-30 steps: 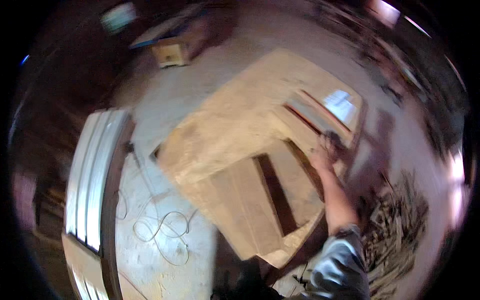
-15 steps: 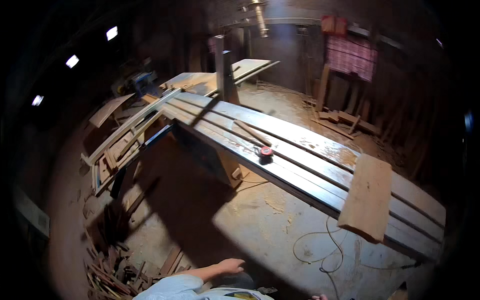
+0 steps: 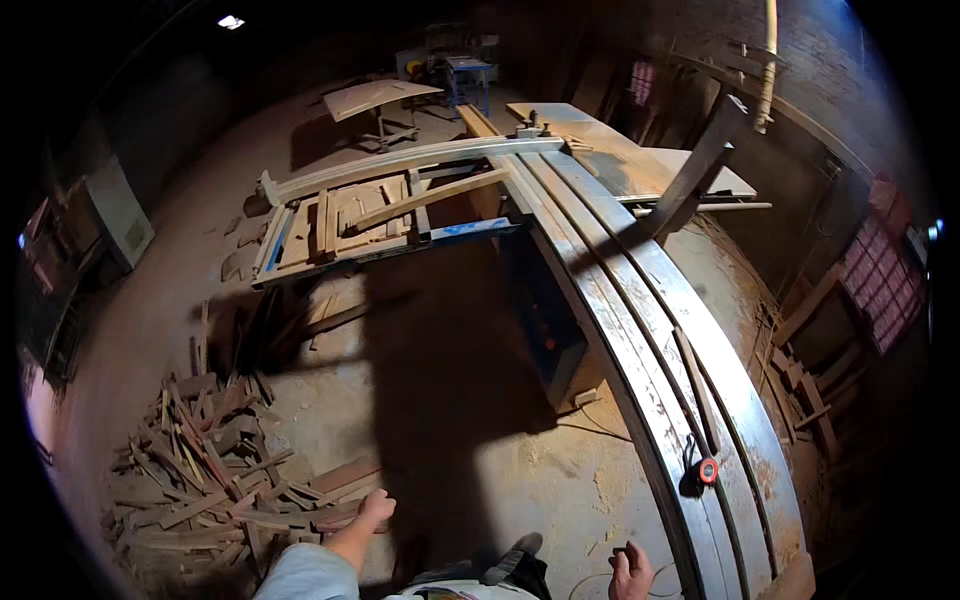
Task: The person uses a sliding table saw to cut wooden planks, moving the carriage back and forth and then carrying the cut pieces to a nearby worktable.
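My left hand (image 3: 376, 507) hangs at the lower edge, over the floor beside a heap of wood scraps (image 3: 215, 470). Its fingers are curled in, and nothing shows in them. My right hand (image 3: 631, 572) is low in the picture, left of the long metal saw table (image 3: 690, 300); its fingers are partly bent and apart, with nothing plainly held. On that table lie a red and black tape measure (image 3: 708, 471) and a thin wooden strip (image 3: 697, 390). A wooden board (image 3: 793, 580) shows only partly at the lower right. Neither hand touches the table.
A side frame (image 3: 340, 262) bearing several wood pieces juts left from the saw table. A dark post (image 3: 700, 175) rises beyond the table. Farther back stand a pale-topped table (image 3: 380, 95) and a blue stand (image 3: 470, 80). A cable (image 3: 590, 578) lies on the floor near my right hand.
My view has swung left, so the saw table and tape measure now sit farther right and the board is nearly out of sight. More of my right hand shows.
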### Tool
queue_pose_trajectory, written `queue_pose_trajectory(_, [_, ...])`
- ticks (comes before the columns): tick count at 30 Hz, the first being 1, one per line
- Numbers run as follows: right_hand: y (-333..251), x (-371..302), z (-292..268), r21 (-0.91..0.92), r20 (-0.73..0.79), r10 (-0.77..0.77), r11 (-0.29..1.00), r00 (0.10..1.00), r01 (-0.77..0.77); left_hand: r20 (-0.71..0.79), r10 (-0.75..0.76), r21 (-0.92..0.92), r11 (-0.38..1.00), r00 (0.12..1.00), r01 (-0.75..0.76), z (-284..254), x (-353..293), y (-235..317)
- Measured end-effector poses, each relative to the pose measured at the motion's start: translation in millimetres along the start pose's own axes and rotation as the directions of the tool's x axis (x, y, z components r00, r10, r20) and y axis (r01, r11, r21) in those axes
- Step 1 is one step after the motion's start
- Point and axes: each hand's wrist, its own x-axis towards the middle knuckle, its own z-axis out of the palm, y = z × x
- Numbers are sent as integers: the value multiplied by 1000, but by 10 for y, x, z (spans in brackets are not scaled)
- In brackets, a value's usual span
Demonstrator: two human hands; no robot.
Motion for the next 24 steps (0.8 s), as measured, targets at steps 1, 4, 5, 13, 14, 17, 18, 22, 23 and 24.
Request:
queue_pose_trajectory(1, [-274,224,-6,-90,27,-35,995,999,38,5,7,-17,1000,1000,-7,-32,-151,214])
queue_pose_trajectory(4, [-164,928,464,235,97,-56,971,994,32,11,277,-45,960,961,-276,610,27,239])
queue_pose_trajectory(5, [-320,1139,551,236,133,-84,970,988,50,74,322,-22,947,944,-321,641,8,359])
queue_pose_trajectory(13, [-891,2567,1025,255,172,-365,914,915,317,-55,298,36,955,953,-296,-326,380,1412])
queue_pose_trajectory(14, [-968,2708,1052,298,207,-340,915,917,272,-106,275,-11,960,955,-278,-461,382,1508])
queue_pose_trajectory(17, [-1352,3197,1009,331,227,-322,913,919,238,-128,218,-181,954,968,-238,-1059,348,2026])
queue_pose_trajectory(18, [-1407,3338,1040,269,211,-346,920,914,286,-161,263,-178,940,951,-290,-1138,451,2067])
queue_pose_trajectory(22, [-1554,3917,1258,264,158,-328,923,931,280,-239,315,-212,906,918,-366,-1694,965,2427])
queue_pose_trajectory(23, [-1509,4080,1396,306,147,-334,911,931,278,-355,353,-224,867,866,-445,-1807,1228,2460])
queue_pose_trajectory(24, [-1567,4223,1427,288,154,-309,922,938,257,-389,336,-268,850,858,-454,-2006,1410,2691])
